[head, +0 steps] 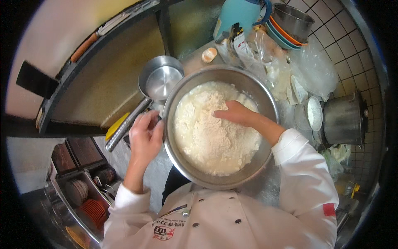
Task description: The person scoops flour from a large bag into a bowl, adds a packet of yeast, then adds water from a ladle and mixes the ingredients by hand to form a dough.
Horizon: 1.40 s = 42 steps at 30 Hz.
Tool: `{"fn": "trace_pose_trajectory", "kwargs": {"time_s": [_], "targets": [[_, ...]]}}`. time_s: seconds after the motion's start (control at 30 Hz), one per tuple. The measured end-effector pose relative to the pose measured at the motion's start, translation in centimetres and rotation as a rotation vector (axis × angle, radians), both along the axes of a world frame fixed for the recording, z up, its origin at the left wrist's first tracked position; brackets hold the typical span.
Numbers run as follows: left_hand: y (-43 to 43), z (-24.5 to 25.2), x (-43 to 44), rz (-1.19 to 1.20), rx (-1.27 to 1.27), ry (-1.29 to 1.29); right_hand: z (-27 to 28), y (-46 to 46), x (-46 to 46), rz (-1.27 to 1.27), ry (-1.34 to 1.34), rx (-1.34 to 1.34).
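A wide stainless steel mixing bowl (221,183) stands before me. Inside it a mound of flour (214,137) sits in milky, pale liquid (186,109), wet and lumpy towards the edges. From the right, my right hand (238,114) reaches over the bowl; its fingers are spread and touch the top of the flour. Beside the bowl's left rim is my left hand (145,133), fingers curled and the thumb apart, with nothing clearly between them. Just behind it runs the handle of a steel saucepan (163,79), whose pan seems to hold some clear liquid.
A peeled citrus fruit (209,55) lies beyond the bowl. Plastic bags (314,68), a turquoise jug (238,15) and stacked bowls (284,35) crowd the back right. A lidded dark pot (343,118) stands at right. An open drawer (68,211) with dishes is at lower left.
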<state>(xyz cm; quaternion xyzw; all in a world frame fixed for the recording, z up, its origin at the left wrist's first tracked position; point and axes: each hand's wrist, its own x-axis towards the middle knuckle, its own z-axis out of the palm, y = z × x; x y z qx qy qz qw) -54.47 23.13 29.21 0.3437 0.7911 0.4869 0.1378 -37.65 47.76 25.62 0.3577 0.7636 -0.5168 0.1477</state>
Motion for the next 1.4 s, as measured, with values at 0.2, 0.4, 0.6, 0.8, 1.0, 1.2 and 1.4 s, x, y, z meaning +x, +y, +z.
{"fn": "trace_pose_trajectory", "kwargs": {"time_s": [0.2,0.4,0.6,0.8,1.0,1.2,1.4], "targets": [[3.6,-3.1,-0.9,-0.011,-0.089,-0.033,4.5,-3.0,-0.2,0.426,-0.147,0.213],[4.1,-4.9,0.2,0.050,0.191,-0.372,4.8,-6.4,-4.6,0.969,0.341,0.838],[2.0,-3.9,2.4,0.126,0.202,-0.386,1.8,-5.1,-7.8,1.046,-0.014,0.772],[2.0,-5.6,2.9,0.147,0.324,-0.461,1.1,-3.1,-5.9,0.645,-0.271,0.520],[0.5,-4.3,6.9,0.261,0.404,-0.518,3.6,-3.3,-2.7,0.577,-0.230,0.380],[1.8,-3.1,2.2,0.003,-0.008,-0.336,6.6,2.1,0.5,0.288,-0.426,0.467],[5.4,-5.7,-0.3,-0.062,0.057,-0.268,2.1,-0.1,4.2,-0.280,-0.463,0.090]]}}
